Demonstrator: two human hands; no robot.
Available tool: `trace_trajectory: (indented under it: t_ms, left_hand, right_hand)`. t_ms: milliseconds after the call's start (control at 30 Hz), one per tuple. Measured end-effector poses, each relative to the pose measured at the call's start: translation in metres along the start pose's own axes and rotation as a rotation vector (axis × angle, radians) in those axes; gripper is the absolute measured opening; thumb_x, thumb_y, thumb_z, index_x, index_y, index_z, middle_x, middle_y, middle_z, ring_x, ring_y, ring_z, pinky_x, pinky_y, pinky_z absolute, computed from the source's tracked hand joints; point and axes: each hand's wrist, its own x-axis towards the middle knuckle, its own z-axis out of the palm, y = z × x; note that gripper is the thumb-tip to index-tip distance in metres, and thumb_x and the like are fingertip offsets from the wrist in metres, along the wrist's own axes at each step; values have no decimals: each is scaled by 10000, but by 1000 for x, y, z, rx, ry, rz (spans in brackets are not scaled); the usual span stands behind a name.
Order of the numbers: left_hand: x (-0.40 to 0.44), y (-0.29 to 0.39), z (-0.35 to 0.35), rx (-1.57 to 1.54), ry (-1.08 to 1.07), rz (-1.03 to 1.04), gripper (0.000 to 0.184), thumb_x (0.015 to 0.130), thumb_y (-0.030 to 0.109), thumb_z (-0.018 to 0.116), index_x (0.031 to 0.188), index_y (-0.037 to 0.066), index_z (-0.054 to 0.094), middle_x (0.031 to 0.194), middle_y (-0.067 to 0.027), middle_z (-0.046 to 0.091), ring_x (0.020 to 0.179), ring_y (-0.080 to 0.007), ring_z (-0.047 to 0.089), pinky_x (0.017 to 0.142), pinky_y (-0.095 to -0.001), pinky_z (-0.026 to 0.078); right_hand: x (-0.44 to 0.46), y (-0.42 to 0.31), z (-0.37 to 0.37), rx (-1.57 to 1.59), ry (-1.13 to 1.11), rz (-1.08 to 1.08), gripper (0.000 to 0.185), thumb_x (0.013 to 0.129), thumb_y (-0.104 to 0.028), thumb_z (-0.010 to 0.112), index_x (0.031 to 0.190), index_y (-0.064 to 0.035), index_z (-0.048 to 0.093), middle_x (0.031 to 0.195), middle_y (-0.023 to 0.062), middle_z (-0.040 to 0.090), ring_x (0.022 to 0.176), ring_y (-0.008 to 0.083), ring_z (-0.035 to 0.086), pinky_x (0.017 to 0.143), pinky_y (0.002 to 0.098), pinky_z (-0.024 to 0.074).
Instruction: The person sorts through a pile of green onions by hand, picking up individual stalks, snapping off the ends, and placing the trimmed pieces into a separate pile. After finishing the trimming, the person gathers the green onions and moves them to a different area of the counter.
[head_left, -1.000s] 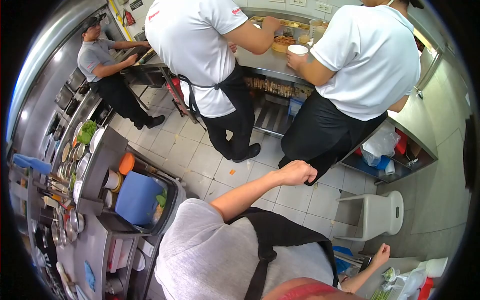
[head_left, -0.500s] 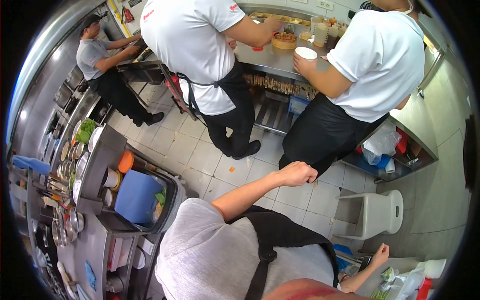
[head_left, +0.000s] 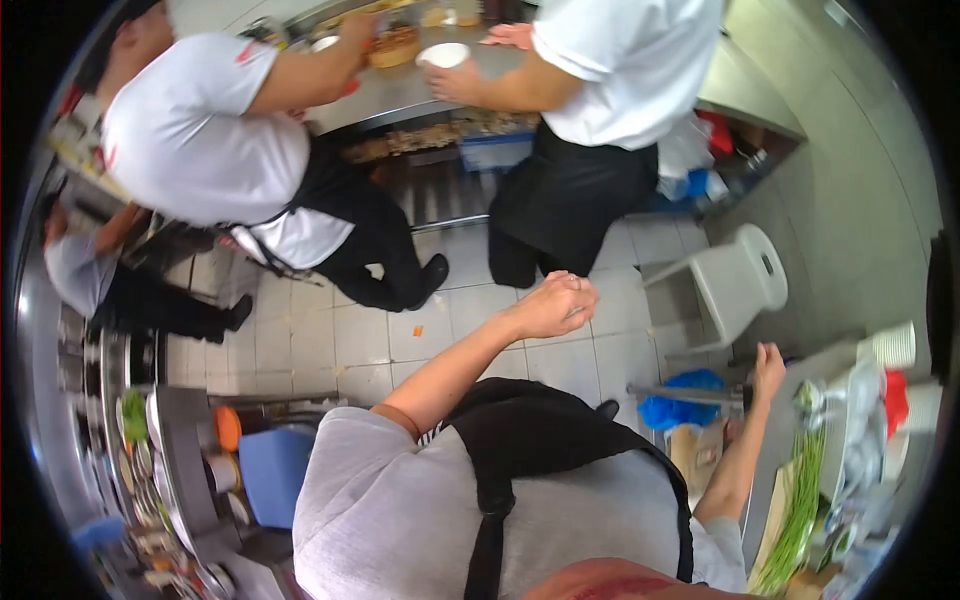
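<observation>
My left hand [head_left: 556, 305] is held out in front of my body over the tiled floor, its fingers curled into a fist. Whatever lies inside that fist, if anything, is hidden. Out to the side, my right hand [head_left: 768, 372] is by the edge of the steel counter [head_left: 762, 455], fingers drawn together and no object visible in them. Long green stalks [head_left: 800, 510] lie on this counter, beside plastic bags [head_left: 858, 430]. Below the right hand, a blue plastic bag [head_left: 680, 400] shows next to my black apron [head_left: 540, 425].
Two people in white shirts stand at a steel table [head_left: 390, 95]; one holds a white bowl [head_left: 445, 55]. Another person works far left. A white stool [head_left: 735, 290] stands to the right. A blue container [head_left: 272, 478] and pans are at left. Stacked white cups [head_left: 893, 345] stand right.
My view has turned and moved nearer the right counter, so the stalks show more fully. The co-workers and left shelves have shifted left in view. Both hands sit higher in the frame.
</observation>
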Motion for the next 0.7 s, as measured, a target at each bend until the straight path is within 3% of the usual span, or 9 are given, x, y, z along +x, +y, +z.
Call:
trace_trajectory:
  t_ms: [33, 100, 167, 233, 300, 400, 567, 633, 700]
  left_hand:
    - [8, 3, 8, -16, -25, 24, 133, 720, 122, 564, 845, 90, 599, 1029, -77, 579, 1005, -254, 498, 889, -410, 344]
    - [25, 14, 23, -43, 83, 164, 331, 693, 59, 554, 1024, 82, 551, 1199, -130, 477, 1130, -297, 417, 937, -417, 338]
    - [43, 32, 32, 1, 7, 251, 474, 667, 60, 575, 1133, 96, 498, 1334, -155, 321, 1246, -352, 271, 986, -444, 298]
    - [56, 59, 50, 10, 13, 295, 475, 670, 81, 601, 1134, 99, 501, 1352, -156, 297, 1266, -364, 236, 987, -458, 294]
    - [62, 86, 71, -37, 56, 448, 470, 688, 175, 627, 1136, 96, 508, 1351, -164, 294, 1272, -378, 216, 983, -475, 273]
    - [58, 108, 100, -53, -47, 562, 583, 671, 262, 689, 1196, 137, 469, 1393, -133, 242, 1284, -376, 189, 981, -521, 261]
    - [57, 109, 125, -54, -96, 625, 620, 675, 263, 683, 1242, 215, 437, 1402, -87, 245, 1262, -373, 240, 958, -514, 295]
    - [61, 112, 126, 261, -123, 503, 626, 683, 257, 669, 1258, 230, 423, 1392, -118, 250, 1228, -365, 306, 956, -490, 307]
    - [59, 82, 163, 265, -365, 294, 501, 734, 305, 624, 1192, 171, 472, 1292, -167, 364, 1181, -347, 372, 921, -487, 351]
  right_hand:
    - [-6, -21, -2, 22, 10, 61, 228, 816, -215, 570, 752, 3, 541, 665, 157, 563, 575, 304, 517, 570, 359, 415]
    - [-24, -42, 14, 173, -97, 70, 290, 851, -241, 531, 684, -3, 539, 638, 87, 536, 584, 155, 440, 570, 320, 389]
    - [-50, -77, 32, 277, -66, -124, 267, 843, -246, 550, 767, 1, 618, 833, 107, 618, 812, 175, 564, 723, 309, 430]
    - [-75, -127, 44, 738, -258, 80, 374, 860, -361, 513, 952, -13, 613, 1065, 126, 562, 996, 200, 514, 856, 321, 400]
    - [-108, -158, 80, 1477, -254, 471, 532, 866, -469, 443, 1147, -21, 501, 1203, 144, 473, 1092, 256, 467, 916, 385, 377]
    - [-118, -177, 71, 1981, -421, 680, 555, 869, -483, 423, 1180, -25, 462, 1219, 149, 458, 1109, 269, 453, 920, 404, 373]
    - [-124, -163, -20, 2252, -573, 639, 597, 873, -506, 390, 1234, -30, 395, 1246, 158, 434, 1138, 289, 430, 928, 437, 365]
    - [-125, -135, -63, 2217, -626, 378, 562, 884, -492, 378, 1225, -49, 428, 1258, 164, 439, 1148, 293, 434, 911, 481, 375]
    - [-133, -98, -89, 1963, -257, 557, 420, 894, -406, 425, 1077, -43, 531, 1021, 131, 571, 981, 251, 524, 815, 391, 438]
